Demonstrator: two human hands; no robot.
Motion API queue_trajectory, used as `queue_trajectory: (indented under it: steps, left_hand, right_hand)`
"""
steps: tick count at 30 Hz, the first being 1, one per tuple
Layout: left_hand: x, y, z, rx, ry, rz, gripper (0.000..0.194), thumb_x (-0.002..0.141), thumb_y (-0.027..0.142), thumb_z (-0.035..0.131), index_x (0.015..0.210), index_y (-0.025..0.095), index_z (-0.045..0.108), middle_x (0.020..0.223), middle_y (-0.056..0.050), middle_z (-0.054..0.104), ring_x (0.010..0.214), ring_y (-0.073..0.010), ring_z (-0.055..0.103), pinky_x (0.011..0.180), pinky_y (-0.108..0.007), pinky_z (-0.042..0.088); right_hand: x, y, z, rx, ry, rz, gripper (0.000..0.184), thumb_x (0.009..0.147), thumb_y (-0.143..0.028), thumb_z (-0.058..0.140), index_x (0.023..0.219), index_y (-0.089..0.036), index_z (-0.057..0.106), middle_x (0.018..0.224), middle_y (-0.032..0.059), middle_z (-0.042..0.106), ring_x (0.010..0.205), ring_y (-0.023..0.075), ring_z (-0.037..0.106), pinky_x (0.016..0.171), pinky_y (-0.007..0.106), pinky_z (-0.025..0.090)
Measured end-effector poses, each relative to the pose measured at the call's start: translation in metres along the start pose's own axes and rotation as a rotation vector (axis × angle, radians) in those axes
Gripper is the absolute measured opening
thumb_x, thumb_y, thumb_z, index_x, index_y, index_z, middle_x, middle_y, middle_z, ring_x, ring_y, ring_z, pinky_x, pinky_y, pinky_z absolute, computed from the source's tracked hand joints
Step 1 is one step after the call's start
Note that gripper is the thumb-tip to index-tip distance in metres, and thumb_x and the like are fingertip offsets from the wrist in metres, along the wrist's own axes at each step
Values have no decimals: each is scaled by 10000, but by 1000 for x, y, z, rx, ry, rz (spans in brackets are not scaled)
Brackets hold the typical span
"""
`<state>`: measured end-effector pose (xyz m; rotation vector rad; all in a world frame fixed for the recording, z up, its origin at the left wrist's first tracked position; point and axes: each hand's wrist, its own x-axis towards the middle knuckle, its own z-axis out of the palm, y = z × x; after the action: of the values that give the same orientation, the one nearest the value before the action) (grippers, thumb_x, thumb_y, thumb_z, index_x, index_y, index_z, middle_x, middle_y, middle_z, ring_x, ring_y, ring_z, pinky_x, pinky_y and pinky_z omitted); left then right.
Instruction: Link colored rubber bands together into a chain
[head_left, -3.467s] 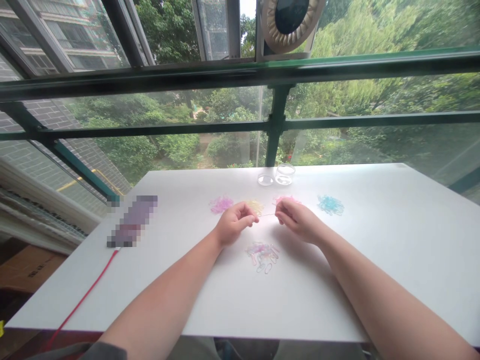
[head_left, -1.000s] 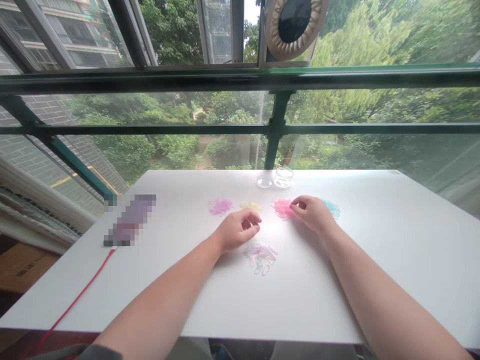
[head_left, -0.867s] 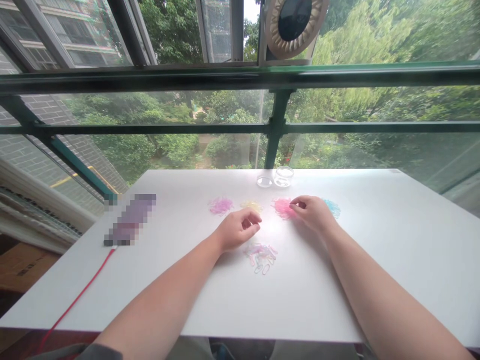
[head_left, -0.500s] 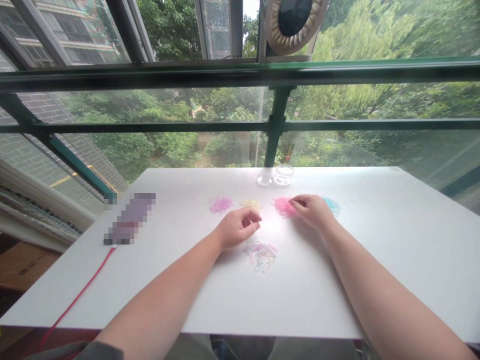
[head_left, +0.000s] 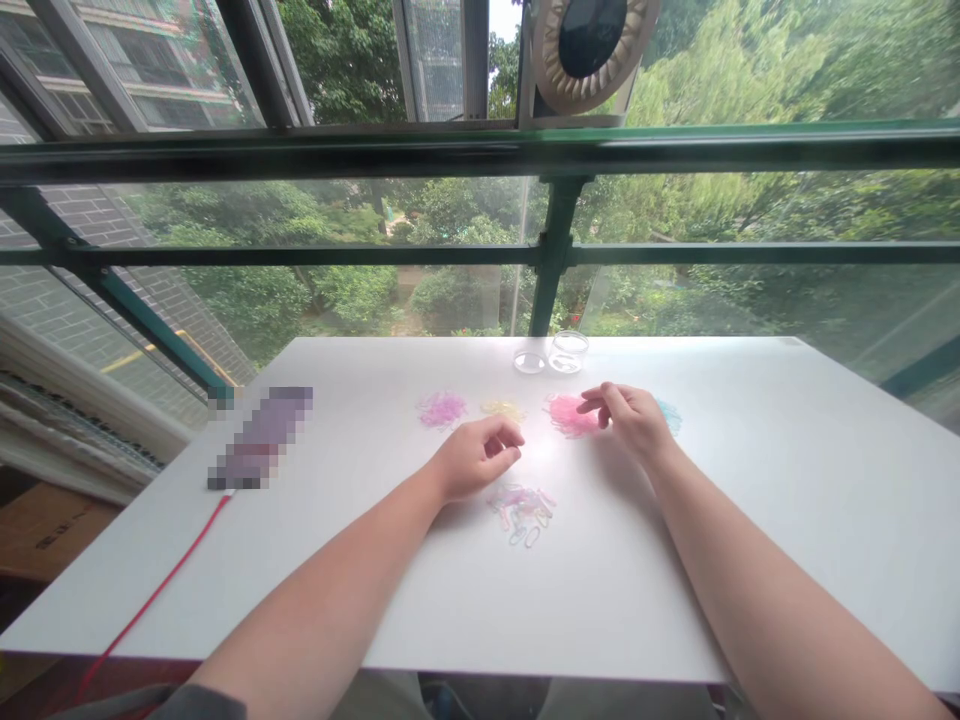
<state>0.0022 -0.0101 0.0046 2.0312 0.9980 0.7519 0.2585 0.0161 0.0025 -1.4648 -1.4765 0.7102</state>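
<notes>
Here lies the pink heap [head_left: 564, 415], thin loops tangled together on the far side, just right of the yellow heap [head_left: 501, 410]! Nearer, the mixed heap [head_left: 520, 508] spreads loosely, pastel loops overlapping.

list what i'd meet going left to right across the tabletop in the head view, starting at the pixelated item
Pixelated item → purple pile → yellow pile → pink pile → right hand → blue pile, partly hidden by that hand.
</notes>
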Motion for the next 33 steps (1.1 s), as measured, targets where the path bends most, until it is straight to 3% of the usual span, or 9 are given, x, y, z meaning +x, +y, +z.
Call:
queue_trajectory:
  steps: [5,12,17,24,30,33]
  left_hand:
    - [0,-2,1,4,-1,5,161,786,290,534,886,176,590,756,-17,613,648,-106,528,617,-222,442]
    - [0,-3,0,2,-5,7,158,789,288,534,887,176,586,795,-20,621,656,-103,531,620,-220,443]
    - [0,-2,0,4,0,10,159,788,289,538,881,172,591,783,-19,621,647,-101,531,612,-217,440]
    - [0,-2,0,0,-1,6,162,785,293,540,879,172,593,781,-20,621,648,-103,533,616,-219,442]
    - [0,1,-1,-15,7,5,168,777,298,547,870,169,599,760,-23,623,632,-103,528,600,-218,439]
    - [0,0,-1,-13,11,14,169,776,293,546,875,167,602,778,-27,630,635,-103,528,601,-219,439]
  right_hand:
    - [1,4,-1,-32,18,-39,574,869,-524,296,803,-119,698,758,111,713,512,147,511,550,292,426]
    - [3,4,-1,-260,28,-86,480,877,-408,307,797,-161,711,868,82,701,827,212,609,779,319,430]
    - [6,7,0,-328,18,-191,472,880,-341,283,786,-156,707,924,95,690,924,225,602,875,342,403]
    - [3,10,0,-221,17,-136,465,898,-391,277,917,-188,695,1033,64,688,1049,219,584,950,355,388]
    - [2,11,3,196,55,-173,485,897,-477,317,1070,-125,603,1000,122,691,1029,237,613,943,415,408]
    - [0,7,3,286,111,-166,469,905,-464,317,1081,-129,594,933,111,704,1010,232,622,964,425,389]
